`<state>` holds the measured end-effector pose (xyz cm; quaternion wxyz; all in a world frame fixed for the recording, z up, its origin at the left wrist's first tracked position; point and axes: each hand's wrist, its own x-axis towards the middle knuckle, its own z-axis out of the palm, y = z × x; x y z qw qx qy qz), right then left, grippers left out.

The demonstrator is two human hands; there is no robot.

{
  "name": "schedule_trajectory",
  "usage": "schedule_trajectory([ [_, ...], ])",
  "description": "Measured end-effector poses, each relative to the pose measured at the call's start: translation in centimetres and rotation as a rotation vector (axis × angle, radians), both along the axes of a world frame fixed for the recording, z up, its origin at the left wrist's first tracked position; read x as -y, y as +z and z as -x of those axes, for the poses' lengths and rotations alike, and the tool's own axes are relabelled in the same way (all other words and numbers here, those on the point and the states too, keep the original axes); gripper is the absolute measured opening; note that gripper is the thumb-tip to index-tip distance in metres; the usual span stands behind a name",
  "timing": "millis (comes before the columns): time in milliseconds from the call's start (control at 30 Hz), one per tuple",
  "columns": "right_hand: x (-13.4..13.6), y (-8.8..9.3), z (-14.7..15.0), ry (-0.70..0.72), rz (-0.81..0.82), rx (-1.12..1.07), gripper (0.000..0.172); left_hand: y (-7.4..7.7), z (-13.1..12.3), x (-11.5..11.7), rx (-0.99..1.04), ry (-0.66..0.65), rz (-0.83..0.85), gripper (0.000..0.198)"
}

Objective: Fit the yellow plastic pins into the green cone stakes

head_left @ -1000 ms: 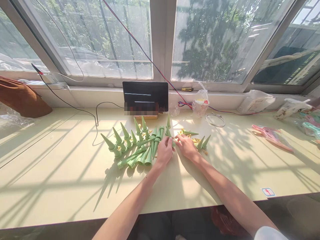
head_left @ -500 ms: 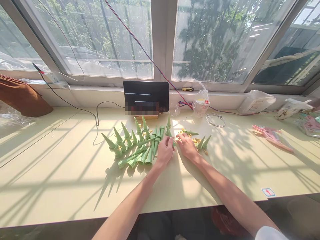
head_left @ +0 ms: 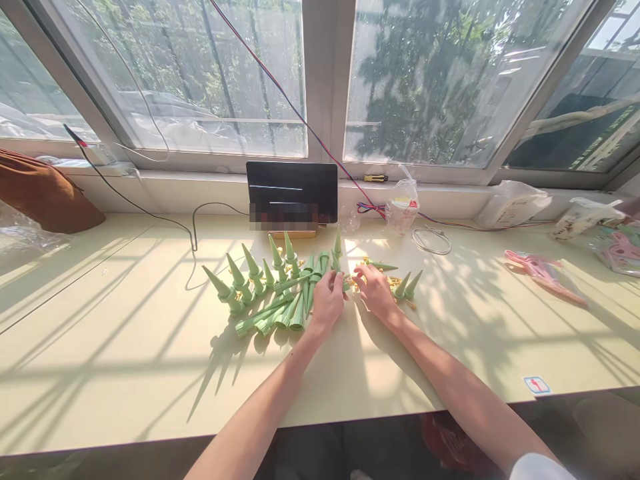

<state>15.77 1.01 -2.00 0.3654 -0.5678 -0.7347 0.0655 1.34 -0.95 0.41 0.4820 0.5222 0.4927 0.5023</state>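
My left hand is closed around a green plastic cone-shaped spike. Its pointed tip rises past my fingers, and the lower part is mostly hidden. Just to the right, my right hand has its fingers curled together at the left edge of some small yellow pieces; what sits between the fingertips is too small to make out. Left of my hands, several green spikes stand upright in a row, while other green spikes lie in a heap. Two short green cones are beside my right wrist.
A dark tablet leans at the back by the window. Behind my right hand are a bagged cup and a coiled cable. Pink pliers-like tools lie at the right, and a brown bag at the far left.
My left hand has shifted slightly, tilting the green spike a little up and left. My right hand stays almost in place with a slight finger movement.
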Motion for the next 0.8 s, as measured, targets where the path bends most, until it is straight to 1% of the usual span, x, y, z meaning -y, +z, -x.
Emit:
schedule_trajectory([
  [133,0.23,0.31,-0.15,0.007,0.052,0.074,0.019,0.21,0.08,0.0,-0.002,0.029,-0.014,0.033],
  [267,0.34,0.56,-0.01,0.011,0.1,0.139,0.021,0.19,0.07,-0.05,-0.005,0.028,-0.021,0.031],
  [533,0.37,0.44,-0.06,0.023,0.127,0.17,0.021,0.29,0.01,0.05,0.005,0.026,-0.014,0.034],
  [800,0.25,0.22,-0.04,0.006,0.174,0.188,0.021,0.41,-0.08,0.16,0.01,0.022,-0.012,0.031],
])
